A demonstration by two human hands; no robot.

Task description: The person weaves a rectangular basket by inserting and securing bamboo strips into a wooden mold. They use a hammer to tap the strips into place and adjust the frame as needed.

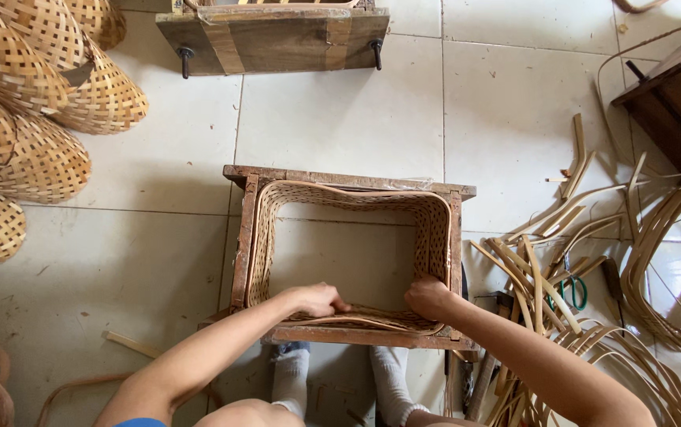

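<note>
A rectangular wooden frame (244, 237) stands on the tiled floor, with a woven bamboo basket wall (435, 237) fitted inside it, bottomless so the tile shows through. My left hand (316, 300) presses on the near woven edge, fingers curled over the bamboo rim strip (356, 320). My right hand (427, 296) grips the same near edge close to the right corner. Both forearms reach in from the bottom of the view.
Finished woven baskets (32, 103) are piled at the far left. A second wooden frame (273, 35) sits at the top. Loose bamboo strips (562, 261) and hoops (672, 269) lie to the right, with green-handled scissors (573, 291). My socked feet (340, 379) are below the frame.
</note>
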